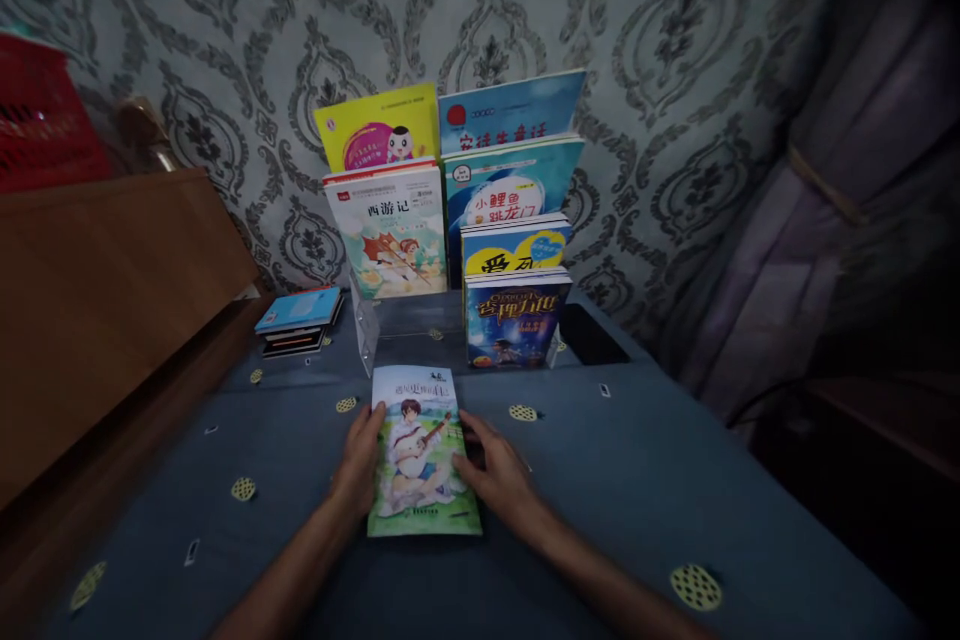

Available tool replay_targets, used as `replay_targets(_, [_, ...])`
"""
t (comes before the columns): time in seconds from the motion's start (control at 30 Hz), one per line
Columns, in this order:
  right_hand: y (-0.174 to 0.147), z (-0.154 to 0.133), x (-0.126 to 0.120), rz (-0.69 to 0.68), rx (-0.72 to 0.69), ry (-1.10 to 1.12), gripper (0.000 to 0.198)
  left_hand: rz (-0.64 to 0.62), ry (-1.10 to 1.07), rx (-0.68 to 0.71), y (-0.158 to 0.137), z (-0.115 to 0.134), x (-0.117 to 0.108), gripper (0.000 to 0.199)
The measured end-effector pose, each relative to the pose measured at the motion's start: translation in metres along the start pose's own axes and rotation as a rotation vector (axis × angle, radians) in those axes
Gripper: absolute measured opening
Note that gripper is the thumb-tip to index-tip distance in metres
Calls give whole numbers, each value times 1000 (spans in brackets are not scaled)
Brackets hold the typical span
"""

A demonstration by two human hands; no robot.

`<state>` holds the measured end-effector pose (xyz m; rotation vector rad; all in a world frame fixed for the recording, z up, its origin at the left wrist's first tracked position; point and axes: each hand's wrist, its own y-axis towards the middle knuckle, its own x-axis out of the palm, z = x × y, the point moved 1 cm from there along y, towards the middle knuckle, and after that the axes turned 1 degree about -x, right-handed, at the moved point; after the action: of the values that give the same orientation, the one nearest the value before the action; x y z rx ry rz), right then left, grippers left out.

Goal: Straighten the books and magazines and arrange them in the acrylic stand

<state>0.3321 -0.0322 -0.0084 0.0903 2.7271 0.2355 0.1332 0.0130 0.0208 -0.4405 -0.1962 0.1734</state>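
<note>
Both your left hand (360, 457) and right hand (501, 472) pinch the book (420, 455) by opposite edges, likely steadying it, in front of the rack (365, 332).

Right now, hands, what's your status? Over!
Left hand, right hand: gripping opposite sides of rectangular blue-green paperback. Cover toward camera. Ahead: upright dark-blue paperback, right front of clear plastic stand.

Blue-and-green book (420, 455); pineapple-patterned blue cloth (615, 490); grey damask wallpaper (660, 150)
</note>
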Motion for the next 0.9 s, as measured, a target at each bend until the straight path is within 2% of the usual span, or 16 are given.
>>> replay_targets(0.1, [13, -4, -5, -23, 95, 108, 59, 64, 29, 83, -12, 8, 2, 61])
replay_targets(0.23, [24, -38, -16, -250, 36, 447, 43, -113, 97, 422, -27, 31, 5, 53])
replay_targets(0.27, [25, -48, -18, -275, 7, 472, 41, -152, 125, 516, -29, 36, 5, 52])
replay_targets(0.33, [25, -64, -21, -226, -93, 378, 35, -161, 169, 672, -30, 42, 3, 50])
replay_targets(0.4, [24, -71, -21, -117, -223, 163, 28, -107, 185, 769, -29, 44, 1, 50])
replay_targets(0.47, [22, -70, -20, -53, -324, -30, 26, -86, 194, 795, -26, 38, -2, 50])
replay_targets(0.53, [18, -64, -18, -69, -374, -123, 28, -102, 207, 781, -22, 28, -5, 50])
replay_targets(0.7, [8, -59, -17, -171, -415, -142, 29, -123, 217, 727, -17, 7, -16, 49])
replay_targets(0.8, [8, -61, -21, -158, -396, -136, 28, -170, 311, 732, -18, 14, -22, 43])
replay_targets(0.9, [17, -64, -29, -106, -374, -134, 24, -219, 509, 782, -19, 31, -26, 40])
